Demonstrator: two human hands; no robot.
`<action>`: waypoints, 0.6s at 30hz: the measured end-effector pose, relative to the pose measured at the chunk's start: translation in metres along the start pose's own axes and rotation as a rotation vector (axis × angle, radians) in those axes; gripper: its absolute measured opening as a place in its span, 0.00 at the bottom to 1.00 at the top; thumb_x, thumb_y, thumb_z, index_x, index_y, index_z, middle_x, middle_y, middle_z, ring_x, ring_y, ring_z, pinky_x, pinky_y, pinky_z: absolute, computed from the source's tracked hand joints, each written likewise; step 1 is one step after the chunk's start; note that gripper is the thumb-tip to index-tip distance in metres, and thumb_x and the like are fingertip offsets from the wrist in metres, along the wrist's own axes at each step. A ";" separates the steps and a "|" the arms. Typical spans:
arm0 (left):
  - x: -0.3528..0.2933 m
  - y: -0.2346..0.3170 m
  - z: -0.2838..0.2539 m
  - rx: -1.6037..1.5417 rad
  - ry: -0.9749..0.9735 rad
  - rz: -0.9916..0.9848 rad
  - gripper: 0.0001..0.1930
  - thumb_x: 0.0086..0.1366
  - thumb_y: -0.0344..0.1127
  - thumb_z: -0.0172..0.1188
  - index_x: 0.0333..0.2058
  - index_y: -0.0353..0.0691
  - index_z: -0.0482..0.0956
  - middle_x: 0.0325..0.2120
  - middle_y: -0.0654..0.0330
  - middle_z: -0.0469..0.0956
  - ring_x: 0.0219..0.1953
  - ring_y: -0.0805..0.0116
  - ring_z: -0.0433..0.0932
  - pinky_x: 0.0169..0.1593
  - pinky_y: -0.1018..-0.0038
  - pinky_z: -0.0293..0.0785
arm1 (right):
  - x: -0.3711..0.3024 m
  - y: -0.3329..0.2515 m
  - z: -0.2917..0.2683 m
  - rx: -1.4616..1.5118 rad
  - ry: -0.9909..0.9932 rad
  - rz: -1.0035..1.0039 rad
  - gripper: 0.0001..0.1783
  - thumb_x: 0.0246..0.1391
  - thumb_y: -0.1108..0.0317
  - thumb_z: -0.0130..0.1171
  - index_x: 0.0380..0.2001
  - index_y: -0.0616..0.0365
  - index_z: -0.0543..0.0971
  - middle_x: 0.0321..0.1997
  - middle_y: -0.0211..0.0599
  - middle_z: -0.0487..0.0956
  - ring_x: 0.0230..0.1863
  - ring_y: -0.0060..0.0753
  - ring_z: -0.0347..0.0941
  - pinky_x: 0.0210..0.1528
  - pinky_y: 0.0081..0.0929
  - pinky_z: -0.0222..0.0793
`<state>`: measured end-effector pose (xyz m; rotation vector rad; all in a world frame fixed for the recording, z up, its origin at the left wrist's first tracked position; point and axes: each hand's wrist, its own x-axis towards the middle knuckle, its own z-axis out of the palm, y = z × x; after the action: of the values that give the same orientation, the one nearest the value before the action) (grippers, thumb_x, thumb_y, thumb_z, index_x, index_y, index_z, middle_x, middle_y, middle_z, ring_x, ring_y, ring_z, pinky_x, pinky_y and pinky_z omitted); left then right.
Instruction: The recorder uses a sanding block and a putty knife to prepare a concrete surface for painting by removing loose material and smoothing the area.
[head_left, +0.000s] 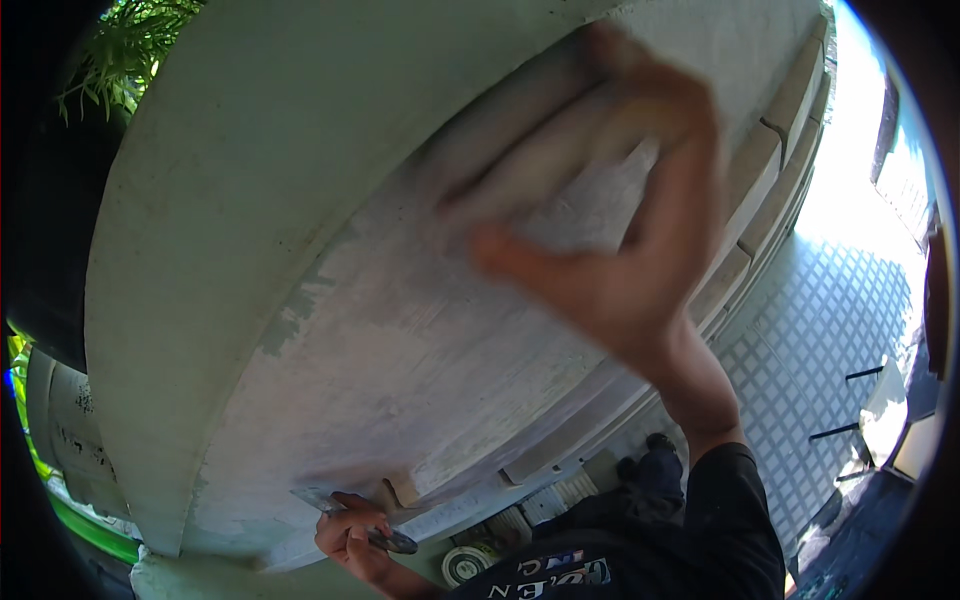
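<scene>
My left hand [355, 535] is closed around a putty knife [396, 541] at the lower left. Its dark, rounded handle end sticks out to the right of my fist, and its pale blade lies against or close to the wall. Large in the upper middle, my right hand [650, 260] is raised before the wall surface [350, 380]. Its thumb and fingers are apart in a wide curve, blurred by motion, with nothing visible between them. Whether its fingertips touch the wall I cannot tell. The surface is whitish and patchy, bordered on the left by a smooth grey-green band [210, 240].
Beige stepped ledges [755, 180] run along the wall's right side. A round pale lid or bucket [465, 565] stands by my feet. Patterned floor tiles [800, 320] and a white chair [885, 405] are at right. Green leaves [130, 45] hang at the upper left.
</scene>
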<state>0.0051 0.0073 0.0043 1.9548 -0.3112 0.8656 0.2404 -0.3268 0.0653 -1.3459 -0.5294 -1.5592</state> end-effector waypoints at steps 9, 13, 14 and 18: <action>-0.005 0.000 0.000 0.008 0.034 -0.019 0.19 0.64 0.42 0.56 0.25 0.29 0.79 0.19 0.51 0.74 0.14 0.71 0.69 0.19 0.78 0.65 | 0.002 -0.004 -0.011 -0.255 -0.048 -0.154 0.33 0.41 0.58 0.80 0.49 0.56 0.76 0.50 0.44 0.78 0.59 0.45 0.75 0.60 0.44 0.74; -0.007 -0.001 -0.001 0.007 0.032 0.021 0.19 0.64 0.43 0.56 0.24 0.29 0.78 0.17 0.52 0.74 0.14 0.70 0.69 0.20 0.77 0.65 | 0.008 0.012 -0.023 -0.216 -0.009 -0.043 0.32 0.41 0.56 0.79 0.49 0.55 0.77 0.48 0.43 0.80 0.59 0.44 0.74 0.60 0.47 0.75; -0.005 -0.002 0.001 0.008 0.030 0.022 0.19 0.64 0.43 0.56 0.24 0.29 0.78 0.17 0.52 0.74 0.14 0.70 0.69 0.20 0.77 0.65 | 0.018 0.019 -0.023 -0.071 0.113 0.225 0.35 0.39 0.52 0.80 0.49 0.54 0.77 0.49 0.43 0.80 0.60 0.45 0.73 0.60 0.49 0.74; -0.005 -0.003 0.002 0.052 0.047 0.031 0.20 0.64 0.43 0.57 0.24 0.29 0.77 0.16 0.53 0.73 0.15 0.69 0.69 0.20 0.77 0.66 | -0.022 -0.033 0.019 -0.219 -0.092 -0.219 0.33 0.42 0.57 0.79 0.50 0.55 0.76 0.54 0.47 0.78 0.60 0.46 0.74 0.58 0.46 0.76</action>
<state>0.0038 0.0063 -0.0017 1.9793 -0.2945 0.9471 0.2191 -0.2889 0.0594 -1.5740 -0.5918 -1.7805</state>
